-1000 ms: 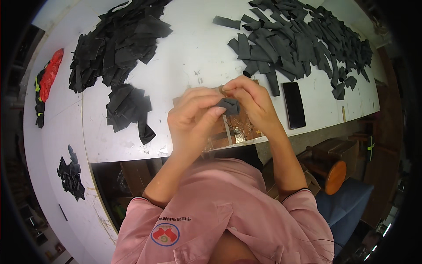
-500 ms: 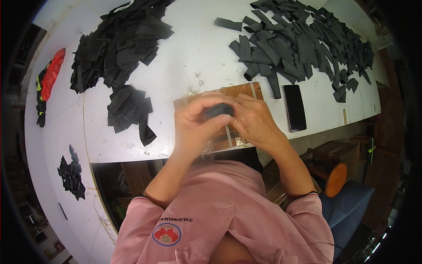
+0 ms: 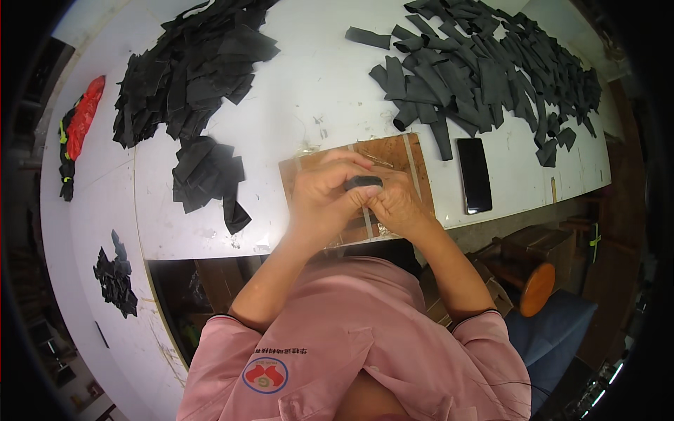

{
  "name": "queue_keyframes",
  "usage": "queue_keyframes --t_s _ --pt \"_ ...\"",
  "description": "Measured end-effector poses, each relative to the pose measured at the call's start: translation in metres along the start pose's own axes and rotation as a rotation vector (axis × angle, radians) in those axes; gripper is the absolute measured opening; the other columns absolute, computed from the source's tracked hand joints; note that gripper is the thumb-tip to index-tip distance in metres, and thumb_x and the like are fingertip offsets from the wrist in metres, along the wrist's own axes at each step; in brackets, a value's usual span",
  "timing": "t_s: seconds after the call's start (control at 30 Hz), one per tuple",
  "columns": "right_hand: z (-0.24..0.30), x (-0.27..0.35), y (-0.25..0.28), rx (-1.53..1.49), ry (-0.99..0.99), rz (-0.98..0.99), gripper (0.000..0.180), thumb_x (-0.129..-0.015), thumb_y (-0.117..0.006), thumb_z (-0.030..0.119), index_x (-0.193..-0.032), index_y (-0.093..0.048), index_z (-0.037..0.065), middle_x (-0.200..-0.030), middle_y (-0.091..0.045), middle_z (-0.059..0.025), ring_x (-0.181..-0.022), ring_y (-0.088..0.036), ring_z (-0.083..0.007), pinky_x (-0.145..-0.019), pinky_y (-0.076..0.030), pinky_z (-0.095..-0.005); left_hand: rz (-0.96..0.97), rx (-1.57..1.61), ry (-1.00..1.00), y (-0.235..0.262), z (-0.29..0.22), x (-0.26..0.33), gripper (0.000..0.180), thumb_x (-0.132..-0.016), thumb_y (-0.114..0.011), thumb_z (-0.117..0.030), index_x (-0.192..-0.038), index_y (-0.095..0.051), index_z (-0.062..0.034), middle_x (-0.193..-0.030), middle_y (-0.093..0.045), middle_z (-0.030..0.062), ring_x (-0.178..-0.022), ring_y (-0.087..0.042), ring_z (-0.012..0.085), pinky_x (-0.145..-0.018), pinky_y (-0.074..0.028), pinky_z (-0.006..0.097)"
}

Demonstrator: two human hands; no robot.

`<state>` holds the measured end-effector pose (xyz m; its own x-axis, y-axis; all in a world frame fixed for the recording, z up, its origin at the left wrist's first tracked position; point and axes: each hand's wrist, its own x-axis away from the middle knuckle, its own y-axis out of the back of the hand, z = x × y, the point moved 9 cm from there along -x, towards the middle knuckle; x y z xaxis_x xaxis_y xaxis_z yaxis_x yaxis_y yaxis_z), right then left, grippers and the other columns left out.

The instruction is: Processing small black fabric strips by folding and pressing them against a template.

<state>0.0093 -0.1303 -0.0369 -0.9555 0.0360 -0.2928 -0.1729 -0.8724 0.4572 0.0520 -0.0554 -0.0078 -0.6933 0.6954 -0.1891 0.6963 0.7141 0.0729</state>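
A small black fabric piece point(image 3: 363, 182) is pinched between my two hands, just above a brown cardboard sheet point(image 3: 415, 158) crossed by strips of clear tape. My left hand point(image 3: 324, 193) curls round its left side, with the thumb pressed along its near edge. From the right, my right hand point(image 3: 399, 202) has its fingers closed on the same piece. Most of the fabric is hidden in the hands. Left of the cardboard lies a small stack of flat black fabric pieces point(image 3: 205, 172).
A large heap of flat black pieces point(image 3: 189, 70) covers the far left. Black fabric tubes point(image 3: 463, 77) are piled at the far right. A dark phone point(image 3: 474, 175) lies by the right table edge. Black scraps point(image 3: 116, 277) and a red bag point(image 3: 86, 116) are on the left; a stool point(image 3: 537, 288) stands right.
Both hands have shifted slightly, the left one nearer to the right. The fabric between them now shows as a smaller, narrower strip.
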Motion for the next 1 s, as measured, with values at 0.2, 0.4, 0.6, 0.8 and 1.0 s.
queue_keyframes --t_s 0.2,0.4,0.6,0.8,1.0 --pt "0.024 -0.009 0.009 0.207 0.009 0.098 0.025 -0.074 -0.059 0.019 -0.093 -0.056 0.003 -0.074 -0.058 -0.0123 -0.069 -0.055 -0.0306 -0.061 -0.044 -0.0378 -0.032 0.235 -0.099 0.003 -0.016 0.010 0.020 -0.080 -0.049 -0.004 -0.097 -0.056 0.0042 -0.089 -0.061 0.0118 -0.088 -0.055 0.0192 -0.075 -0.044 0.027" --pt "0.023 -0.006 0.008 0.089 0.105 -0.011 0.023 -0.072 -0.061 0.015 -0.091 -0.056 0.003 -0.070 -0.056 -0.0111 -0.063 -0.053 -0.0280 -0.057 -0.043 -0.0365 -0.153 0.479 -0.085 0.007 -0.005 0.015 0.020 -0.082 -0.048 -0.003 -0.097 -0.056 0.0054 -0.091 -0.060 0.0117 -0.091 -0.055 0.0198 -0.078 -0.044 0.028" --pt "0.028 -0.010 0.008 0.213 0.113 0.047 0.020 -0.075 -0.058 0.019 -0.084 -0.059 0.002 -0.064 -0.054 -0.0110 -0.061 -0.052 -0.0279 -0.055 -0.042 -0.0365 -0.091 0.257 -0.060 0.015 -0.022 0.002 0.019 -0.077 -0.061 -0.011 -0.089 -0.059 0.0038 -0.081 -0.060 0.0149 -0.079 -0.057 0.0209 -0.071 -0.047 0.032" --pt "0.004 0.003 0.004 0.124 0.052 -0.042 0.022 -0.078 -0.055 0.023 -0.079 -0.059 0.001 -0.063 -0.053 -0.0118 -0.062 -0.052 -0.0287 -0.056 -0.042 -0.0369 0.088 -0.244 -0.090 -0.003 -0.030 -0.007 0.010 -0.072 -0.062 -0.005 -0.078 -0.060 0.0022 -0.078 -0.060 0.0101 -0.071 -0.055 0.0158 -0.067 -0.043 0.026" --pt "0.033 -0.012 0.012 0.294 0.070 0.091 0.024 -0.076 -0.058 0.024 -0.069 -0.055 0.001 -0.062 -0.053 -0.0117 -0.064 -0.053 -0.0275 -0.054 -0.042 -0.0355 -0.267 0.390 -0.118 0.029 -0.026 0.013 0.009 -0.077 -0.055 -0.004 -0.083 -0.059 0.0011 -0.082 -0.062 0.0118 -0.073 -0.057 0.0171 -0.066 -0.045 0.026"
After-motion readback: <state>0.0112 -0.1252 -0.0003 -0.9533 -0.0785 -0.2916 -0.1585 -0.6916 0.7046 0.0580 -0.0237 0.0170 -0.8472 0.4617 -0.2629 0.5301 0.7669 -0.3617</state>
